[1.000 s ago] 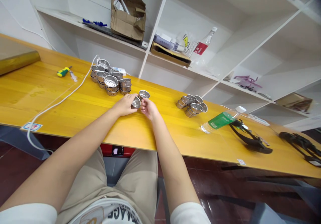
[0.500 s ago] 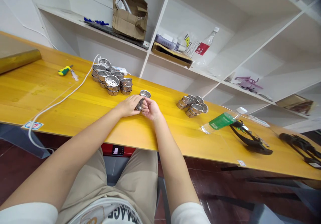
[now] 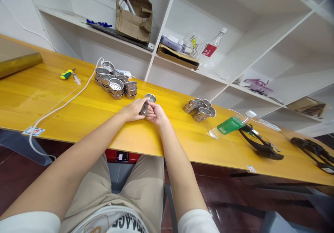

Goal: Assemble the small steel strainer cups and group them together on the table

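Note:
Between my two hands is a small perforated metal cup [image 3: 143, 109], tilted on its side, above the yellow table [image 3: 125, 135]. My left hand [image 3: 134, 110] is wrapped round its left side. On the other side my right hand [image 3: 155, 113] has its fingers curled against the cup. Just behind my fingers stands another perforated metal cup [image 3: 150, 97], its front partly hidden. To the left is a large group of stacked metal cups [image 3: 116, 86]. A smaller group of metal cups [image 3: 203, 113] stands to the right.
A green-labelled bottle [image 3: 229, 125] lies to the right, near a black headset [image 3: 257, 142]. At the left are a screwdriver [image 3: 67, 74] and a white cable [image 3: 75, 95] that runs over the table's front edge. White shelving [image 3: 167, 22] rises behind.
The fingers of my right hand have shifted slightly against the cup, and the cup has turned a little. Both hands stay in the same place.

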The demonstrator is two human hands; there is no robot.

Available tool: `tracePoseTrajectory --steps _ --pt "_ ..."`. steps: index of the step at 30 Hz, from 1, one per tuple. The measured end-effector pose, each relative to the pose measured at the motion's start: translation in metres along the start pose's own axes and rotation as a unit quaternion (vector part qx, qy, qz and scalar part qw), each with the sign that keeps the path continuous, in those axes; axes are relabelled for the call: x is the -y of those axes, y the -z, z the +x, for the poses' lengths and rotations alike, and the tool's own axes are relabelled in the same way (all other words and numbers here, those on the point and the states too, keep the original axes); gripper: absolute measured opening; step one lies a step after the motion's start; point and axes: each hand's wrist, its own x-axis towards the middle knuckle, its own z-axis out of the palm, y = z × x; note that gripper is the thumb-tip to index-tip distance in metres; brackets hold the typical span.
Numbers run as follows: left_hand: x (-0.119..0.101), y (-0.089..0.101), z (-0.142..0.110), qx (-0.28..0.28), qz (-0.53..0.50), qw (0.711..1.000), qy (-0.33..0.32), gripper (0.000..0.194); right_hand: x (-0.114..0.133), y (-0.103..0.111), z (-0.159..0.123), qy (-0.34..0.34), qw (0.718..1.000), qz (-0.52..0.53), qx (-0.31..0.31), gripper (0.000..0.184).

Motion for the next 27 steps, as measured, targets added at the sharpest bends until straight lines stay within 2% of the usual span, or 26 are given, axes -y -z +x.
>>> tracePoseTrajectory --steps 6,12,15,17,18,20,22,24,27 --pt "0.007 -0.006 -0.001 -0.031 0.013 0.998 -0.061 0.086 -0.001 0.001 0.004 -0.011 1.0 0.01 -0.009 0.052" --pt "0.011 -0.009 0.0 -0.037 0.011 0.997 -0.071 0.087 -0.006 -0.002 0.004 0.014 0.999 -0.023 -0.029 0.056" --pt "0.011 -0.01 0.001 -0.045 0.005 0.997 -0.069 0.086 -0.008 -0.003 0.004 0.067 0.993 -0.077 -0.061 0.052" --pt "0.01 -0.009 0.002 -0.061 0.007 0.996 -0.063 0.084 -0.009 -0.002 0.005 0.148 0.972 -0.142 -0.114 0.045" --pt "0.009 -0.009 0.002 -0.071 0.01 0.996 -0.057 0.083 -0.009 -0.001 0.007 0.195 0.952 -0.181 -0.15 0.04" --pt "0.007 -0.007 0.002 -0.086 0.019 0.995 -0.039 0.081 -0.011 0.004 0.01 0.282 0.895 -0.261 -0.227 0.032" --pt "0.004 -0.005 0.001 -0.089 0.027 0.996 -0.012 0.082 -0.012 0.01 0.014 0.326 0.846 -0.316 -0.28 0.029" --pt "0.0 -0.003 0.001 -0.081 0.029 0.996 0.014 0.085 -0.013 0.014 0.017 0.315 0.84 -0.338 -0.286 0.03" --pt "-0.005 0.0 0.0 -0.057 0.029 0.997 0.039 0.087 -0.013 0.017 0.017 0.275 0.871 -0.322 -0.248 0.028"
